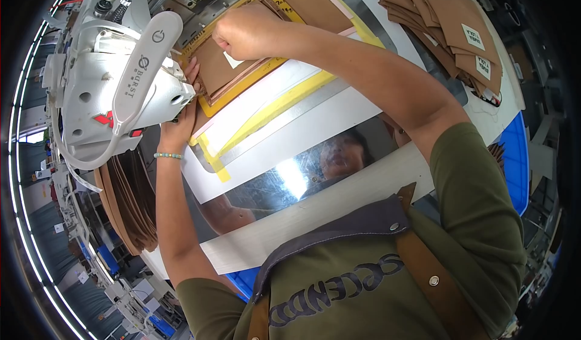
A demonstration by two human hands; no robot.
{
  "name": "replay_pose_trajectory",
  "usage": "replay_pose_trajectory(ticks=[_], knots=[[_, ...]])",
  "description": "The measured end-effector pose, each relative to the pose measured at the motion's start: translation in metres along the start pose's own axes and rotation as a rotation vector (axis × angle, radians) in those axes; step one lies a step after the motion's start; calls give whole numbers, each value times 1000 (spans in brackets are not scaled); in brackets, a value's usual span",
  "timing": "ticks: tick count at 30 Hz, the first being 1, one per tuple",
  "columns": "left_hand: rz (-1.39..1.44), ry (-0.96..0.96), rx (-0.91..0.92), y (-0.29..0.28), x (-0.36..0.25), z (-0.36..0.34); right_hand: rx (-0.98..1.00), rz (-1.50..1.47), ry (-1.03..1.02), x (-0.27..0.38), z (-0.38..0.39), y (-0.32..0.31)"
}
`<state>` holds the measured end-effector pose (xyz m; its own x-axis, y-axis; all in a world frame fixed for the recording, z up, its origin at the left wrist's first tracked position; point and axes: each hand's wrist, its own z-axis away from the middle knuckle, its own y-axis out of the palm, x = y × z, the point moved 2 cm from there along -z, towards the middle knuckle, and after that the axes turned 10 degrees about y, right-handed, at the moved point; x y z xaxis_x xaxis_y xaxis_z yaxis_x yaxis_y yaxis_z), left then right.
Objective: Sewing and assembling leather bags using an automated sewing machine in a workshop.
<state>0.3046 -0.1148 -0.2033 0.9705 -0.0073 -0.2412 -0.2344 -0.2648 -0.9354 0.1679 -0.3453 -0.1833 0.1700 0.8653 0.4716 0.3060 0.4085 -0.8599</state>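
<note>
A flat brown panel (210, 62) lies inside a yellow rectangular frame (243, 81) under the machine. Above the panel, my right hand (249, 32) is closed, its fingertips turned down and hidden; what they hold, if anything, does not show. Just beneath that hand, a small white label (232, 60) is on the panel. My left hand (180, 125) is at the left corner of the frame, partly covered by the white machine head (100, 92). The left fingers that show are stretched out beside the panel's edge.
Brown pieces with white labels (454, 22) are piled at the far right. More brown panels (125, 201) stand in a stack on the left below the machine. A shiny metal plate (266, 186) lies nearer me. A blue bin (514, 164) is at the right.
</note>
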Motion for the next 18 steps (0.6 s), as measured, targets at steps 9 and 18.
replay_pose_trajectory(ticks=[9,18], knots=[[-82,60,-42,3,13,-7,-37,-42,-15,-3,1,4],[150,-51,-99,11,16,-6,112,-10,-453,19,8,6]])
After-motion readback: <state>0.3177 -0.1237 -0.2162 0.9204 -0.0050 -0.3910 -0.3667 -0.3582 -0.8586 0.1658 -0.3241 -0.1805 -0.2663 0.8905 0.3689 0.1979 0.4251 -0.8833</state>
